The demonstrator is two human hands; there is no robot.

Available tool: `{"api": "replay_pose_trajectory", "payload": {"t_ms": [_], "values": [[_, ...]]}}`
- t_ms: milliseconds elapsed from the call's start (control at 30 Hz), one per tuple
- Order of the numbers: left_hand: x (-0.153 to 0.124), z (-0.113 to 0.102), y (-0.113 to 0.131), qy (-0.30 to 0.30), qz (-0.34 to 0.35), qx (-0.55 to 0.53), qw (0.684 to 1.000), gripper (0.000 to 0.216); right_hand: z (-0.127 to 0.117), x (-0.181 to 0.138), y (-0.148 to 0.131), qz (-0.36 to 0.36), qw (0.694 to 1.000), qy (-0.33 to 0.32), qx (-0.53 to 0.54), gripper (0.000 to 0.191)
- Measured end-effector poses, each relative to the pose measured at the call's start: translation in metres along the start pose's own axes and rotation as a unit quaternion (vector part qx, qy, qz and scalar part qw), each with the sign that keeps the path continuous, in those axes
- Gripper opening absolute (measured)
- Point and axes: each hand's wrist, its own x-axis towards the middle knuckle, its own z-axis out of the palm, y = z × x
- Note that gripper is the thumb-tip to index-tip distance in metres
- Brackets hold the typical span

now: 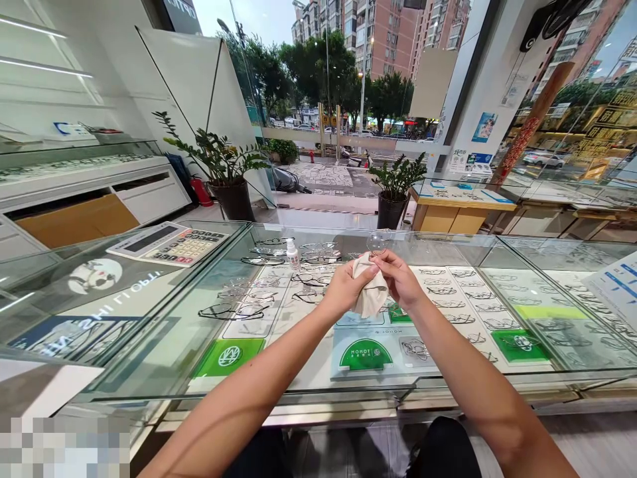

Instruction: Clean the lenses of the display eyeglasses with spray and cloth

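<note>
Above the glass counter, my left hand [344, 285] is closed on a beige cleaning cloth [372, 297], which hangs down between my two hands. My right hand [403, 280] pinches a pair of thin-rimmed eyeglasses [379, 240] at the cloth's upper edge. One round clear lens shows above the fingers; the cloth and fingers hide the rest of the frame. A small white spray bottle [292, 253] stands upright on the glass to the left of my hands. Several eyeglass frames [318, 279] lie around it.
A glass display counter [308, 392] spans the view, with rows of eyeglasses [448, 304] and green cards [231, 356] inside. On its left lies a large calculator [169, 242]. A printed sheet [614, 282] is at the right edge. Potted plants [233, 199] stand beyond the counter.
</note>
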Motion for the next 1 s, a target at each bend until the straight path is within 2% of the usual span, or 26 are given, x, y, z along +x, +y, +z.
{"api": "replay_pose_trajectory", "payload": {"t_ms": [233, 533, 600, 700, 867, 1000], "values": [[-0.001, -0.003, 0.004, -0.033, 0.017, 0.032, 0.999, 0.06, -0.002, -0.001, -0.002, -0.015, 1.0, -0.01, -0.013, 0.025], [0.001, -0.012, 0.004, -0.148, -0.006, 0.05, 0.988, 0.055, -0.009, 0.004, -0.003, 0.004, 1.0, 0.015, 0.013, 0.033], [0.0, -0.012, 0.004, -0.139, -0.011, 0.058, 0.989, 0.056, -0.009, 0.004, -0.003, 0.011, 1.0, 0.022, 0.015, 0.035], [0.0, -0.012, 0.002, -0.095, -0.002, 0.062, 0.994, 0.058, -0.008, 0.005, -0.001, 0.025, 0.999, 0.023, 0.021, 0.037], [0.004, -0.013, -0.002, -0.041, 0.051, 0.073, 0.995, 0.055, -0.003, 0.003, 0.001, -0.003, 1.0, 0.014, -0.001, 0.035], [0.006, -0.013, -0.001, -0.015, 0.083, 0.084, 0.993, 0.053, 0.001, 0.0, -0.001, 0.005, 1.0, 0.014, -0.014, 0.032]]}}
